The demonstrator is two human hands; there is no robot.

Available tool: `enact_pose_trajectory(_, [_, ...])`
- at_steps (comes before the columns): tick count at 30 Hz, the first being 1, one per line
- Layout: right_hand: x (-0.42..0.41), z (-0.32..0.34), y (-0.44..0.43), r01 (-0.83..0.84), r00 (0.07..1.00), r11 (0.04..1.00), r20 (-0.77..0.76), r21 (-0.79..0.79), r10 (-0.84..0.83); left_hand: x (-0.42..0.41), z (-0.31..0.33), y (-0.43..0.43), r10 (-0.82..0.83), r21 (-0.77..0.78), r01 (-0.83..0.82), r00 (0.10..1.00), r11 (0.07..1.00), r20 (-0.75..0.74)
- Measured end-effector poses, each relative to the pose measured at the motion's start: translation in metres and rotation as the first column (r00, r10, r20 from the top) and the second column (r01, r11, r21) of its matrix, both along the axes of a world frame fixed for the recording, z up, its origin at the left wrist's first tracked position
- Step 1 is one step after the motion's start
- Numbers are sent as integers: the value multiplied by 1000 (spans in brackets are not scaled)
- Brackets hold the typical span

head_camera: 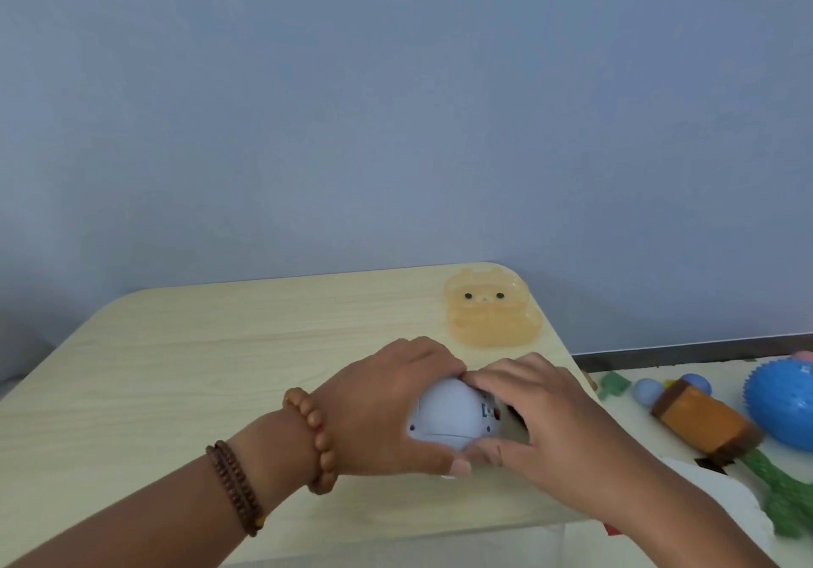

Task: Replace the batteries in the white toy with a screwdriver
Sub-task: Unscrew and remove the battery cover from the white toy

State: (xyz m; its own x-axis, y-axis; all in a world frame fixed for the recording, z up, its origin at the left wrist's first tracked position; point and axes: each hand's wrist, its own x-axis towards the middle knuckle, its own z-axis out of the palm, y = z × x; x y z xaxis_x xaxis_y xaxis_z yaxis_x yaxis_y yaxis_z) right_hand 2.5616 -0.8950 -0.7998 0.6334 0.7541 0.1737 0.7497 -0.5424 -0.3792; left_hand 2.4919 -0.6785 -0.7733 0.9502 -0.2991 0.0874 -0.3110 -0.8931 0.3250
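Two grips meet on the white toy [444,413], low over the worktop [176,369] and close to its right-hand edge. Whether the toy rests on the surface or is lifted just clear, I cannot tell.

Nearest, behind the left grip [387,409], the wrist carries a round-bead bracelet [312,435]. A darker bracelet [235,488] sits further back on the forearm. The left grip is clamped round the toy's rounded shell, fingers over the top and thumb underneath. The right grip [558,426] is closed on the opposite end, fingertips above and thumb below. If anything small lies under those fingers, it is hidden. No screwdriver shows.

The shell looks smooth and curved, so I judge the main risk is a slip. Pressure from the right grip could squirt the toy out of the left. With the worktop's edge just outside the right grip, a loosened cover, screw or battery could roll off onto the lower surface there.

The toy seems to lie on its side. Its dome points into the left grip, and a flatter face with dark markings and a red spot points toward the right grip. By my reading the long axis runs from one grip to the other, roughly level with the worktop.

Outside the right grip lie a green toy [787,497], an orange-and-brown block toy [704,422] and a blue spiky ball [783,404]. Beyond both grips, well apart, an orange translucent case [490,312] with a bear's face sits near the far corner.
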Motion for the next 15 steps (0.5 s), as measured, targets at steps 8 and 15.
enact_pose_trajectory(8, [4, -17, -24, 338, 932, 872, -256, 353, -258, -2, -18, 3, 45, -162, -45, 999, 986, 0])
enact_pose_trajectory(15, [-2, -42, -20, 433, 875, 881, 148, 189, -462, -2, -18, 6, 74, -188, -80, 996, 979, -42])
